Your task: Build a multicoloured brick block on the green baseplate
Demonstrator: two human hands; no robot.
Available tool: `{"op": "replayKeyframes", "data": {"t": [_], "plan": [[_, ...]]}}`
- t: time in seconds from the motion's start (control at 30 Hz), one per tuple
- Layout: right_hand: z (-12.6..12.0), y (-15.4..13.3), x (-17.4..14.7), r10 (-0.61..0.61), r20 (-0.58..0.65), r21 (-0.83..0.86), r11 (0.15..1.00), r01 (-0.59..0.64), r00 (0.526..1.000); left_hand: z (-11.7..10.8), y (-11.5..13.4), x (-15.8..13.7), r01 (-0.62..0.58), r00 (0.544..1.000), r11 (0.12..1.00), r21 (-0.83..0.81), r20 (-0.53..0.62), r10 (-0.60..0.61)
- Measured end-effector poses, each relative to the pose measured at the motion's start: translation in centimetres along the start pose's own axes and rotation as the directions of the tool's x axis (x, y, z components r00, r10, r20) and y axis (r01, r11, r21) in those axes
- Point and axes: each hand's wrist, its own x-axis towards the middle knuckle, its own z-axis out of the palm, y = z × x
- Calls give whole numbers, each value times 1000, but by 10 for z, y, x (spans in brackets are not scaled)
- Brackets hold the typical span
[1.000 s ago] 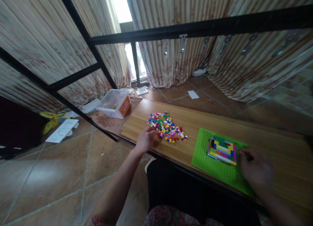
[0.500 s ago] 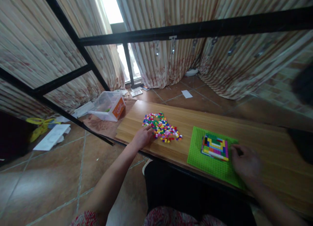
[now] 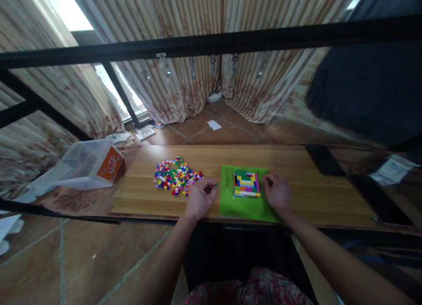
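My left hand (image 3: 201, 198) is raised between the brick pile and the baseplate, its fingertips pinched on a small green toy brick (image 3: 216, 185). A light green studded baseplate (image 3: 227, 204) lies on the wooden board. On it sits a low square build of multicoloured bricks (image 3: 246, 185). My right hand (image 3: 278, 193) rests at the baseplate's right edge beside the build, thumb and fingers closed together; what they hold, if anything, is too small to make out. Many loose coloured bricks (image 3: 174, 175) lie heaped left of my left hand.
The narrow wooden board (image 3: 280, 157) carries a dark phone-like slab (image 3: 325, 160) and another dark slab (image 3: 379, 199) at the right. A clear plastic bin (image 3: 89, 164) with an orange label stands at the left end. A black metal rail (image 3: 198, 45) crosses beyond the board.
My left hand has left the brick pile and moved right towards the baseplate, now with a green brick in its fingers. The right hand stays beside the build. The view has turned right.
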Motion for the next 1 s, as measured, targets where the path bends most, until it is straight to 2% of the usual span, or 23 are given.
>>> {"op": "replayKeyframes", "data": {"t": [0.13,0.3,0.47,0.67,1.0], "plan": [[-1,-3,0,20,5,32,999,-20,1000,35,2,17,0,1000,999,-42,2,0],[-1,-4,1,38,-5,64,997,-38,999,53,-6,35,-26,1000,1000,-6,-4,26],[-1,-5,1,48,-4,68,997,-48,999,62,-8,40,-62,998,991,116,32,59],[-1,-5,2,55,-2,71,996,-54,999,66,-4,40,-51,998,971,232,38,43],[-2,-6,2,54,9,75,996,-54,999,68,-6,45,-140,990,966,217,14,140]]}}
